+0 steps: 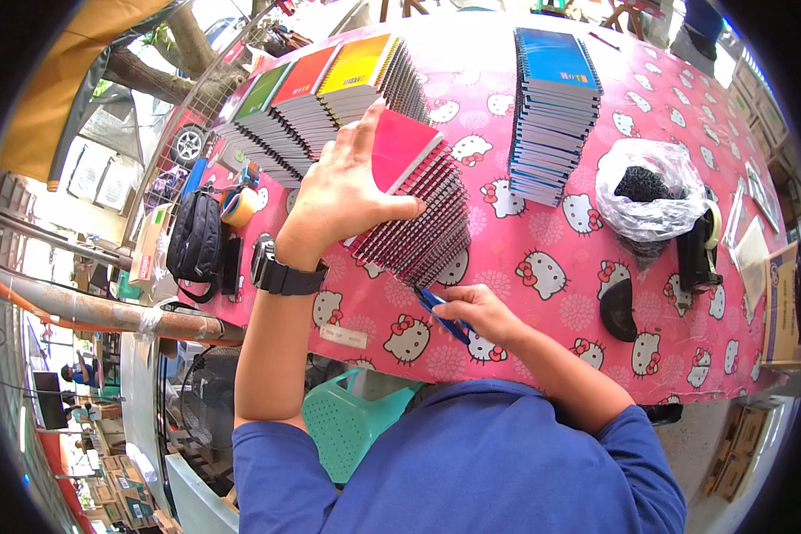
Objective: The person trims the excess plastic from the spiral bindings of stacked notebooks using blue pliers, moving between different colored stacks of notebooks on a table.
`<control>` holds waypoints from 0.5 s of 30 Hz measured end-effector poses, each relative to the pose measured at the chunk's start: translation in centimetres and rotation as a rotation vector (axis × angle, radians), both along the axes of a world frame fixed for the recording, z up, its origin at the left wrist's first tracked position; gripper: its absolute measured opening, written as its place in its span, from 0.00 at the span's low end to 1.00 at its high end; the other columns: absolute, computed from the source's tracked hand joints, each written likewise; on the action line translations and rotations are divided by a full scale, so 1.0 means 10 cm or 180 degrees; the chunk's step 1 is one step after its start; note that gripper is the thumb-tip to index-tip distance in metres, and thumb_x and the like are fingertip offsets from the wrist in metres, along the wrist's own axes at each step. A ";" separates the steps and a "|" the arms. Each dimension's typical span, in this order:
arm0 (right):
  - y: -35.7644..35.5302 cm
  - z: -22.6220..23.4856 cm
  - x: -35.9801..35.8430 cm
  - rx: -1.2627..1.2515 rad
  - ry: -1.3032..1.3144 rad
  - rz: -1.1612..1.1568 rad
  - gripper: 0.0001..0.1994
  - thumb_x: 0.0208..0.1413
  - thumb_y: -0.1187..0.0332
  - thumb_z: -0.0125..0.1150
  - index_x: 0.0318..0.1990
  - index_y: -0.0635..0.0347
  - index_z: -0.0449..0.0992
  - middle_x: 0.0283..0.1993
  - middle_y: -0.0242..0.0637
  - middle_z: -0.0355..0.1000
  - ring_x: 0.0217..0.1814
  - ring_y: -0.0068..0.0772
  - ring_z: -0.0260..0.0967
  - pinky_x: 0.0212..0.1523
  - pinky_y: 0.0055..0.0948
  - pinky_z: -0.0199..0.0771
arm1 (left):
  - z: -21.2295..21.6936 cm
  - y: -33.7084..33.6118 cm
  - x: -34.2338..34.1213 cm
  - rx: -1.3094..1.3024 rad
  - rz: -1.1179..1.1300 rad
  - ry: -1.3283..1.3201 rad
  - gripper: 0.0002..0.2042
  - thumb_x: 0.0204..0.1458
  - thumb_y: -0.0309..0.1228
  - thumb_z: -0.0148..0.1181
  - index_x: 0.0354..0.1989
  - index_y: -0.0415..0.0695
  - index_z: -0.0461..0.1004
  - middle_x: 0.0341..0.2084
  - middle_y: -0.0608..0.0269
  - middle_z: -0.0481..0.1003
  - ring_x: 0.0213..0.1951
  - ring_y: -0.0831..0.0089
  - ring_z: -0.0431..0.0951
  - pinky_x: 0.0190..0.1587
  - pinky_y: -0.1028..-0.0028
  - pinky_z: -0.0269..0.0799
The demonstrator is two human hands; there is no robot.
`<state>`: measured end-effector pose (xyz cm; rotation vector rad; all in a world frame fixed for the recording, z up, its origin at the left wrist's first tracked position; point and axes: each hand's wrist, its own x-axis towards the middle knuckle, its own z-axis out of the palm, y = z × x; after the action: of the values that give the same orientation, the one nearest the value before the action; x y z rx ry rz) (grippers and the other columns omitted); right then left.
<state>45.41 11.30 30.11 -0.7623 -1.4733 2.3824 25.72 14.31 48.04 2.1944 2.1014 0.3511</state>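
Left hand (347, 191), fingers spread, lies flat on the red cover of a slanted stack of spiral notebooks (418, 218); a black watch (280, 271) circles its wrist. Right hand (476, 311), just below the stack's lower corner, pinches a blue tool (438, 311) whose tip reaches toward the wire bindings. The stack thus lies under the left hand and just above the right.

Surface: a table (543, 267) under a pink cartoon-cat cloth, outdoors, with a tree trunk at upper left. Three further notebook piles: a fanned row (311, 98) with green, orange and yellow covers, and one upright blue stack (552, 107). One plastic bag (654, 191), one tape dispenser (699, 249), one tape roll (238, 206), one black bag (196, 240), one green chair (351, 423).
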 end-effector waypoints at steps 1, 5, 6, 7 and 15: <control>0.03 0.00 0.02 -0.0279 0.0098 0.0047 0.20 0.50 0.61 0.63 0.49 0.61 0.73 0.42 0.46 0.68 0.47 0.39 0.66 0.44 0.32 0.68 | 0.00 0.01 0.00 -0.0007 0.0011 0.0025 0.56 0.29 0.51 0.67 0.69 0.52 0.39 0.62 0.46 0.56 0.61 0.47 0.59 0.62 0.57 0.57; -0.18 0.04 0.04 0.3892 -0.0535 -0.1147 0.23 0.46 0.62 0.64 0.52 0.57 0.72 0.43 0.44 0.67 0.46 0.42 0.63 0.46 0.36 0.65 | 0.01 0.01 0.00 -0.0034 0.0028 0.0048 0.56 0.29 0.51 0.67 0.69 0.52 0.40 0.62 0.46 0.55 0.61 0.47 0.58 0.62 0.58 0.57; -0.18 0.04 0.04 0.3895 -0.0528 -0.1143 0.23 0.46 0.62 0.64 0.52 0.57 0.72 0.43 0.44 0.67 0.46 0.42 0.63 0.46 0.36 0.65 | 0.02 0.00 -0.01 -0.0027 0.0040 0.0046 0.56 0.29 0.51 0.67 0.69 0.52 0.40 0.62 0.46 0.55 0.61 0.47 0.58 0.62 0.58 0.57; -0.18 0.04 0.04 0.4158 -0.0600 -0.1347 0.24 0.44 0.62 0.65 0.51 0.57 0.72 0.42 0.43 0.67 0.46 0.43 0.62 0.47 0.39 0.64 | 0.01 0.01 -0.01 -0.0026 0.0038 0.0038 0.56 0.29 0.51 0.67 0.69 0.52 0.40 0.62 0.46 0.55 0.61 0.48 0.58 0.62 0.58 0.57; -0.02 -0.09 0.03 0.4685 -0.0261 -0.1376 0.22 0.44 0.67 0.64 0.51 0.57 0.73 0.39 0.41 0.68 0.41 0.40 0.65 0.43 0.34 0.67 | 0.01 0.02 0.00 -0.0005 0.0007 0.0045 0.56 0.29 0.51 0.67 0.69 0.52 0.39 0.62 0.48 0.55 0.62 0.49 0.58 0.62 0.58 0.57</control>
<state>45.66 11.09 29.19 -0.5998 -2.1716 0.5507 25.67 14.48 48.18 2.2006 2.1106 0.3351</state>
